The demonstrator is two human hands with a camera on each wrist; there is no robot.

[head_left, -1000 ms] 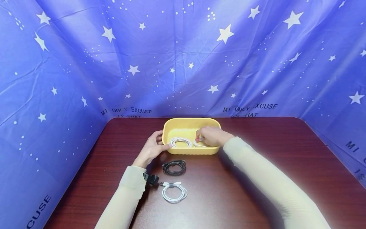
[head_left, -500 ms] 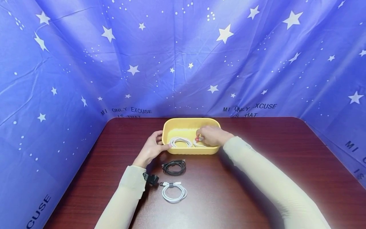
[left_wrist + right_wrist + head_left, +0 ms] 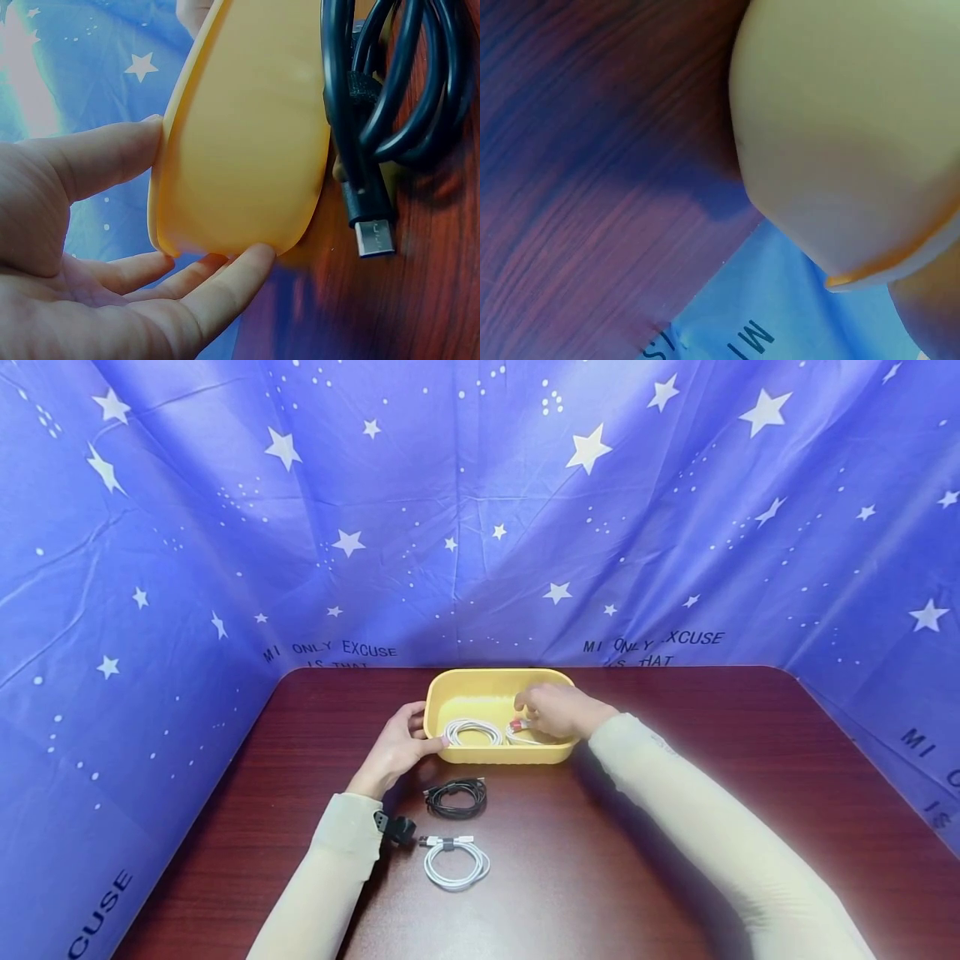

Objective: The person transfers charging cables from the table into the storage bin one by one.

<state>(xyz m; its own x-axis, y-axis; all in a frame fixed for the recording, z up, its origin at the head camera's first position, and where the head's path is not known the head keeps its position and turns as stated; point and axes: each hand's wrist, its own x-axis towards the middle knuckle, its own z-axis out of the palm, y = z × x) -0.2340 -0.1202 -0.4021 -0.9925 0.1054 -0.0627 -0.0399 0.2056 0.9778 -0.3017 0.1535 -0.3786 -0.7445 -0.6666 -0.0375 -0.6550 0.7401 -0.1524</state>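
A yellow basket [image 3: 510,755] stands near the table's back edge. My left hand [image 3: 396,745] holds its left end; in the left wrist view the thumb lies on the rim and the fingers bend around the wall of the basket [image 3: 240,135]. Inside it on the left lies a coiled white cable [image 3: 472,732]. To its right sits a second white cable with a red end [image 3: 519,726], partly covered by my right hand [image 3: 561,710]. That hand reaches over the basket's right side, its fingertips just above the red end. The right wrist view shows only the outside of the basket [image 3: 847,135].
In front of the basket lies a coiled black cable [image 3: 456,799], its metal plug near the left hand's camera. Closer to me is a coiled white cable [image 3: 456,865] with a dark strap. A blue star-printed curtain [image 3: 480,527] surrounds the wooden table [image 3: 600,860].
The right hand's fingers have lifted off the red end of the cable in the basket, which now shows more fully. The left hand has kept its hold on the basket.
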